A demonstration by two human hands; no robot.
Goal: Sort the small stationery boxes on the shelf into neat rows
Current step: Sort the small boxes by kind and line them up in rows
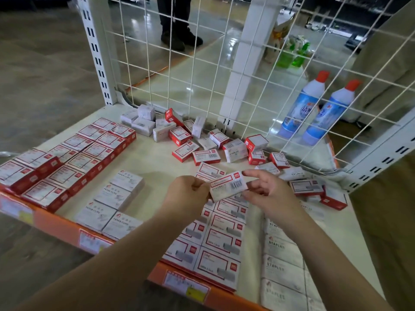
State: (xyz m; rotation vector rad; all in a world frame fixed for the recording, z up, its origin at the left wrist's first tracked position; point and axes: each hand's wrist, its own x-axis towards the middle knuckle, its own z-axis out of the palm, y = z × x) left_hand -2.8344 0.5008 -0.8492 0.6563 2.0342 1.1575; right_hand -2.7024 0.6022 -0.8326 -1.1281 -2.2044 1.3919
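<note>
While held above shelf [157, 162], box [228, 186] pinched between left hand [186, 196] fingers and right hand [267, 189] fingers

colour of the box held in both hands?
White with red trim and a black barcode, on the box between the left hand and right hand; head view.

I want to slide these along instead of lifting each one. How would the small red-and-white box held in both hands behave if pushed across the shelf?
The box looks like stiff, flat-sided card, so it should probably slide rather than roll. It seems light: fingertips of the left hand and right hand alone hold it. Lying flat, tipping seems unlikely.
</note>
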